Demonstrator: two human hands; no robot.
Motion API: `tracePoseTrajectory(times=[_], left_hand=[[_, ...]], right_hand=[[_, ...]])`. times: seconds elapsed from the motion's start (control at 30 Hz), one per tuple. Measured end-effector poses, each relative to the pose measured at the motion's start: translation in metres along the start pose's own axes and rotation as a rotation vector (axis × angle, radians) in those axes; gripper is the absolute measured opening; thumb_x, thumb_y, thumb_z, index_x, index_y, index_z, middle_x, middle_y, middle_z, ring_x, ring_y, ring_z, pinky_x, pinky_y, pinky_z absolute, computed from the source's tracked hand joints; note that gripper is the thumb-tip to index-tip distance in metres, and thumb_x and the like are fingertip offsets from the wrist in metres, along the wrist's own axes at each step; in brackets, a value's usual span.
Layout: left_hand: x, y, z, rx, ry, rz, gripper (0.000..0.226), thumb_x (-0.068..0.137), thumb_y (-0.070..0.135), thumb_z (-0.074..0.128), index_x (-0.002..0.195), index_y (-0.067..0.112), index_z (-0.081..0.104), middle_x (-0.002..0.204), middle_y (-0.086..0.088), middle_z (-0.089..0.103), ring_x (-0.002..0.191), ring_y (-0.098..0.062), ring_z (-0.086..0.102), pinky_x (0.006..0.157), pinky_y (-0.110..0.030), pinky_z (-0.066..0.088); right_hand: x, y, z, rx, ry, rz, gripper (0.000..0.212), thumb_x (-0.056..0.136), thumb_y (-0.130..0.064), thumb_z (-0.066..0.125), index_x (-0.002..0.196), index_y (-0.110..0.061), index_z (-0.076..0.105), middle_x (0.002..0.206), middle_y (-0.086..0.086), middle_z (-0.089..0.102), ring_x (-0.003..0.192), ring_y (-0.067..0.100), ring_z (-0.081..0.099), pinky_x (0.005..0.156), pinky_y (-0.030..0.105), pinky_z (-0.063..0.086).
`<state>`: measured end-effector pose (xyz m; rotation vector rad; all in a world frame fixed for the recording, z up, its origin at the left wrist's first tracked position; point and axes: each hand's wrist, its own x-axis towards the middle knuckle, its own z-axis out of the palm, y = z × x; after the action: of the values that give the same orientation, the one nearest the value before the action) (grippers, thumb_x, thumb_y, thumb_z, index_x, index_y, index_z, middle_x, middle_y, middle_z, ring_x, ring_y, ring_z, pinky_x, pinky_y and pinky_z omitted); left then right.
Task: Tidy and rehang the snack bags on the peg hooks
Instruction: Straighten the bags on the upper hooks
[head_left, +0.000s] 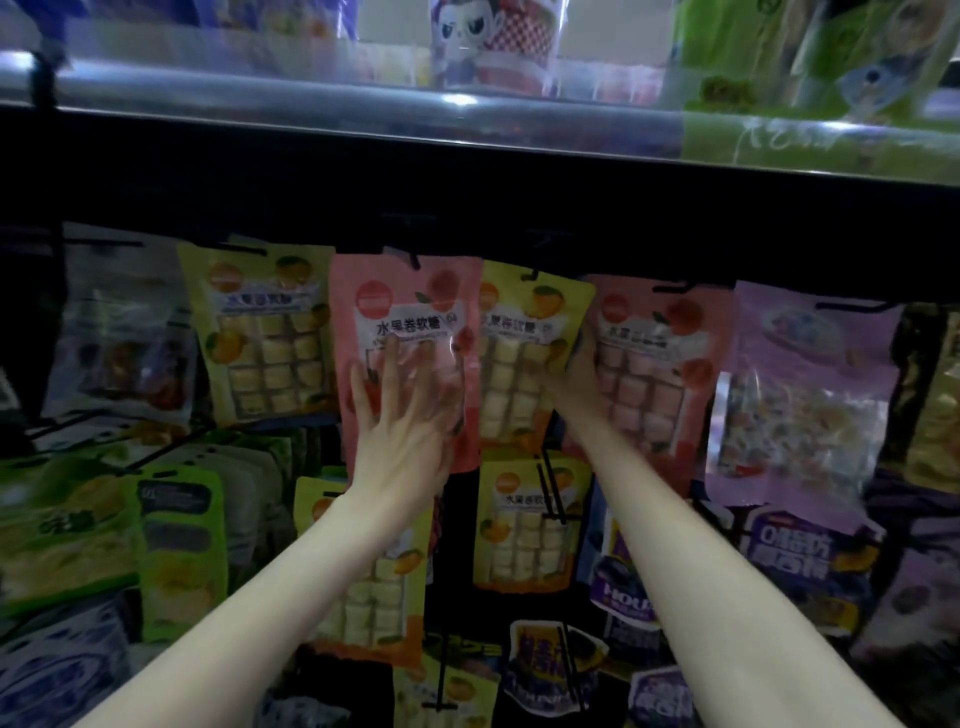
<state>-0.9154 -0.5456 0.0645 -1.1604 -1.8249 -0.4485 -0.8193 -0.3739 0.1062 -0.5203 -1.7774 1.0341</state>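
Cartoon-printed cup (493, 41) on shelf (363, 98)

Snack bags (405, 358) hang side by side from peg hooks (410, 258) under a shelf (467, 119). More bags (524, 525) hang below. Cup (493, 41) stands on the shelf.

A single head-worn wide-angle view, close up, faces straight at a rack of hanging bags (405, 358), tilted slightly upward to a shelf (363, 104) overhead.
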Motion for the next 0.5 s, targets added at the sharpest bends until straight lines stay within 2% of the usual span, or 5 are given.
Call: tracePoseTrajectory(times=[0.13,0.23,0.3,0.43,0.5], left_hand=[[0.0,0.002,-0.002,0.007,-0.031,0.0,0.086,0.063,0.016,0.077,0.139,0.021,0.037,0.15,-0.02,0.025,0.138,-0.045,0.008,0.102,-0.071,-0.008],[0.003,0.008,-0.003,0.002,-0.073,-0.027,0.087,0.063,0.016,0.075,0.141,0.02,0.037,0.149,-0.028,0.023,0.136,-0.053,0.004,0.106,-0.061,-0.016],[0.005,0.013,-0.005,-0.03,-0.082,-0.045,0.089,0.063,0.018,0.076,0.14,0.021,0.034,0.149,-0.029,0.022,0.133,-0.059,0.007,0.107,-0.059,-0.014],[0.003,0.014,-0.006,-0.047,-0.11,-0.043,0.078,0.062,0.02,0.076,0.134,0.021,0.046,0.15,-0.027,0.02,0.134,-0.057,0.003,0.107,-0.06,-0.016],[0.002,0.013,-0.003,-0.04,-0.142,-0.055,0.07,0.066,0.024,0.074,0.132,0.021,0.051,0.151,-0.026,0.018,0.135,-0.053,0.0,0.106,-0.06,-0.017]], right_hand=[[-0.027,-0.006,0.007,-0.068,0.133,-0.165,0.083,0.082,-0.008,0.069,0.148,-0.017,0.018,0.145,-0.008,0.034,0.128,-0.002,0.033,0.093,-0.003,0.028],[-0.04,-0.029,-0.001,-0.147,0.103,-0.26,0.07,0.09,-0.008,0.06,0.147,-0.014,0.02,0.128,-0.017,0.035,0.1,-0.031,0.029,0.076,-0.011,0.026],[-0.046,-0.044,-0.015,-0.154,0.108,-0.271,0.065,0.092,-0.006,0.054,0.147,-0.015,0.021,0.124,-0.018,0.034,0.092,-0.033,0.027,0.071,-0.011,0.029],[-0.075,-0.068,-0.053,-0.22,0.036,-0.352,0.066,0.093,-0.005,0.053,0.147,-0.023,0.019,0.123,-0.037,0.032,0.104,-0.023,0.043,0.083,0.004,0.043],[-0.086,-0.081,-0.065,-0.248,0.012,-0.39,0.068,0.093,-0.004,0.053,0.146,-0.03,0.019,0.117,-0.047,0.034,0.104,0.014,0.052,0.084,0.03,0.045]])
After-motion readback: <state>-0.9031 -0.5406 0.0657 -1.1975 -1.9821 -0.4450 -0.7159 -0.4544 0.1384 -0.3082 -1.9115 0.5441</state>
